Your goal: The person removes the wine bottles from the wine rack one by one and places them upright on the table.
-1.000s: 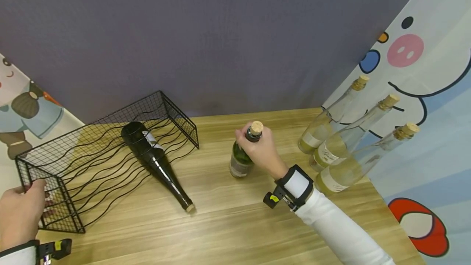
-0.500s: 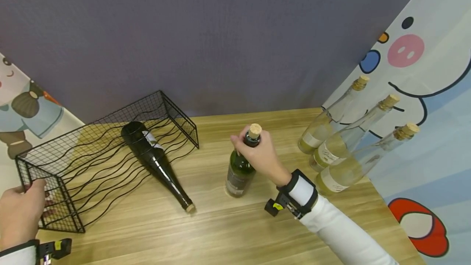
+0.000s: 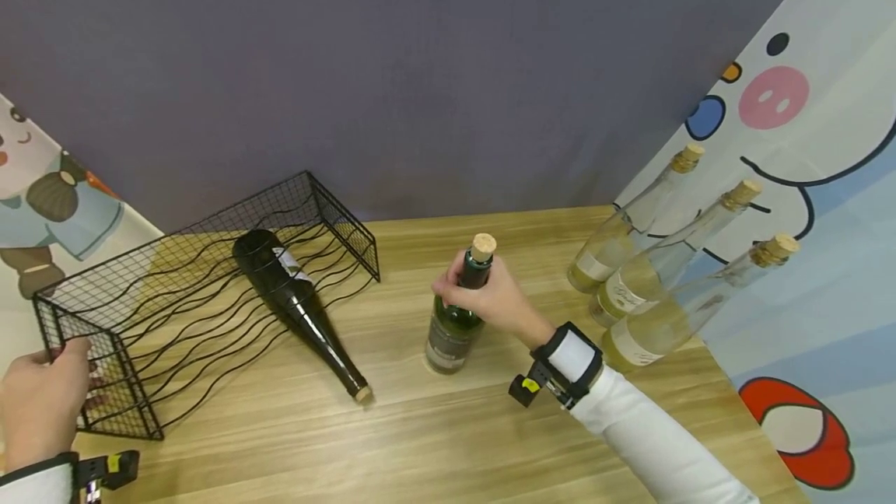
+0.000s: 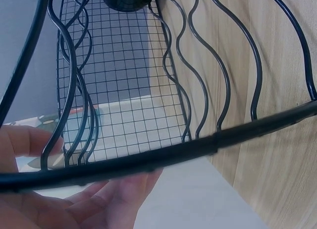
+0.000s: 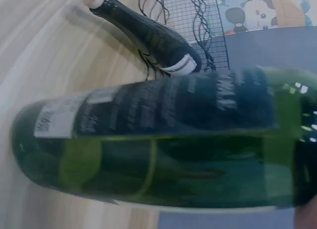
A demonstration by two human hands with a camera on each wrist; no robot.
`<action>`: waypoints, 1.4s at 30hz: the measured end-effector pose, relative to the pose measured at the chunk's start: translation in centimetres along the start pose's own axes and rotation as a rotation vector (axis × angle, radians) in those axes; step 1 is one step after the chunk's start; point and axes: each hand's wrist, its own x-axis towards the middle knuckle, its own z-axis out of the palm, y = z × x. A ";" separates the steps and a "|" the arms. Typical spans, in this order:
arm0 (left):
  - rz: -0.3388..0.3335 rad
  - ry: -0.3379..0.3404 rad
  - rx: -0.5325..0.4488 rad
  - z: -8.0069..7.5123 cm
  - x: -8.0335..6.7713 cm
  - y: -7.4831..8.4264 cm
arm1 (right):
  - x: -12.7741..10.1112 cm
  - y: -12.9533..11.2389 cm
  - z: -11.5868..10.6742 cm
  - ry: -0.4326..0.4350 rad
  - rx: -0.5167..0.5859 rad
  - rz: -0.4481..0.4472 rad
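Note:
My left hand (image 3: 43, 395) grips the left end of a black wire wine rack (image 3: 136, 379); in the left wrist view its fingers wrap the end bar (image 4: 213, 143). One dark wine bottle (image 3: 301, 309) lies in the rack, its corked neck pointing out toward the front. Farther right, my right hand (image 3: 505, 306) holds a green wine bottle (image 3: 448, 344) round the neck, below the cork. This bottle is close to upright over the table, cork up. The right wrist view shows its label and green glass (image 5: 188, 169) filling the middle.
Three clear corked bottles (image 3: 640, 317) with pale yellow contents stand at the table's right side. A grey partition (image 3: 420, 84) rises behind the wooden table (image 3: 336, 457). Cartoon-printed panels (image 3: 826, 278) flank both sides.
My right hand has brought the green wine bottle toward the front and slightly left, then nearly stopped. Its thumb has shifted a little. The left hand, rack and dark bottle have stayed in place.

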 end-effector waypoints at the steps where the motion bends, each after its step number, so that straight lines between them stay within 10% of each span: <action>1: -0.001 0.000 -0.002 -0.1 -0.1 0.1 | 0.0 0.2 0.2 0.016 0.001 0.001; 42: -0.020 -0.009 -0.045 0.5 -0.1 -0.1 | 0.8 1.5 0.5 0.153 -0.001 0.044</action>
